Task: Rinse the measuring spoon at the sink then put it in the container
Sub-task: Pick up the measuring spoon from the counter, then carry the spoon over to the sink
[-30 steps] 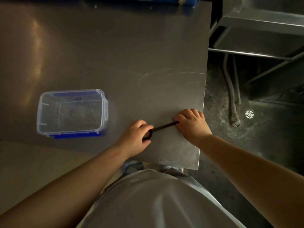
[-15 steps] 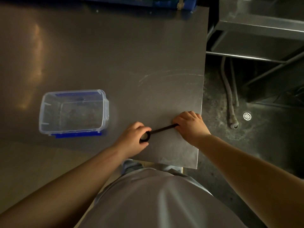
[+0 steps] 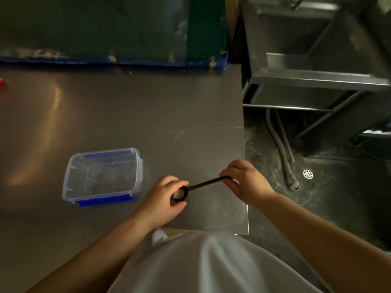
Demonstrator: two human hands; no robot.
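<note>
A black measuring spoon (image 3: 204,183) is held over the near right part of the steel table (image 3: 127,115). My left hand (image 3: 163,199) grips its round bowl, where something pale shows inside. My right hand (image 3: 246,183) pinches the end of its handle. A clear plastic container (image 3: 102,176) with blue clips stands open and empty on the table, just left of my left hand. The steel sink unit (image 3: 313,79) stands beyond the table's right edge, at the upper right.
The table's right edge (image 3: 245,166) drops to a dark floor with grey hoses (image 3: 283,149) and a round floor drain (image 3: 307,174). A blue and green panel (image 3: 148,39) rises behind the table. Something red (image 3: 2,84) sits at the far left edge.
The view has tilted up, showing the back panel and more of the sink unit. Both hands have lifted the spoon slightly off the table; its bowl now faces up.
</note>
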